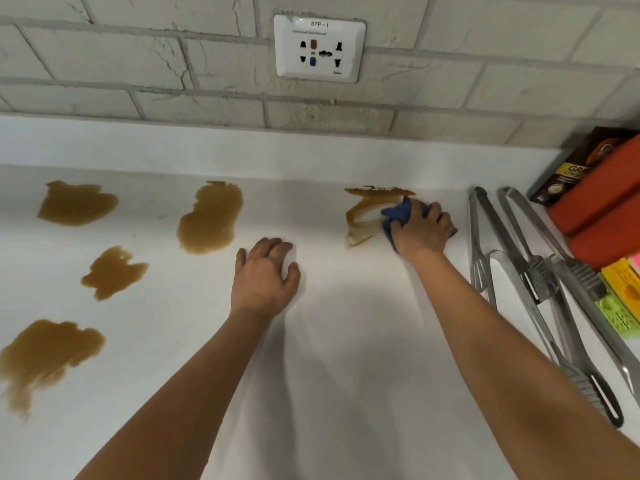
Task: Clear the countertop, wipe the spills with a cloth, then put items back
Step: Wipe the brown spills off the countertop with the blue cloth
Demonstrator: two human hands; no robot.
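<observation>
— White countertop (346, 341) fills the near view, with both bare forearms reaching up from six o'clock. What sits closest on it?

— Brown spill (45, 355) at eight o'clock, smeared toward the near edge. Over at four o'clock lie steel tongs (540, 299), several pairs side by side, touching one another.

— And the hands?

— Left hand (265, 275) rests near the centre, palm down on the bare counter, fingers loosely bent and spread, holding nothing. A smaller puddle (114, 271) lies at nine o'clock from it, well apart.

— The right one?

— Right hand (424, 228) is farther out, at about two o'clock, fingers curled over a blue cloth (398, 214) and pressing it to the counter. The cloth sits on the right part of a streaked stain (360, 206) whose thin arcs curve at the cloth's left.

— Farther still?

— A tall blotch (207, 220) at eleven o'clock and a wide patch (76, 202) at ten o'clock, both near the back edge. At three o'clock, red boxes (602, 209) and a dark packet (571, 171) stand beside yellow and green plastic pieces (620, 292). On the brick wall (138, 64) at twelve o'clock hangs a white socket (320, 46).
</observation>
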